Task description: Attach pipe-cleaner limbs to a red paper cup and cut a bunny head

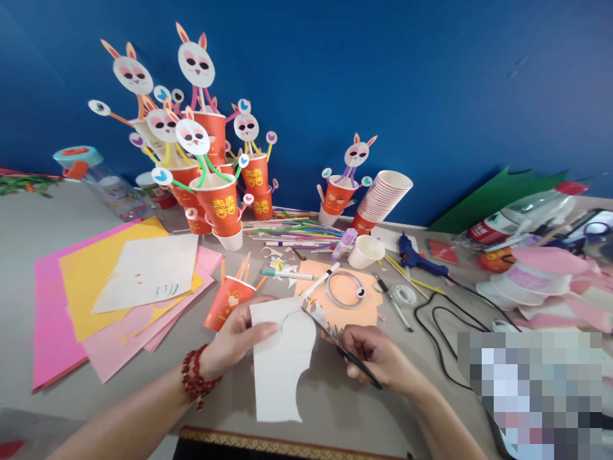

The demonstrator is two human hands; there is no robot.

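My left hand (237,338), with a red bead bracelet on the wrist, pinches a sheet of white paper (280,367) at its upper left edge. A rounded shape is partly cut out of the sheet. My right hand (378,354) is closed round black scissors (335,338), whose blades meet the paper's upper right edge. An orange paper cup (227,300) holding sticks stands just behind my left hand.
Pink, yellow and white paper sheets (110,287) lie at the left. Finished rabbit cups (215,172) crowd the back by the blue wall. A cup stack (380,198), a blue glue gun (416,255) with black cable, markers, tape and straws lie around.
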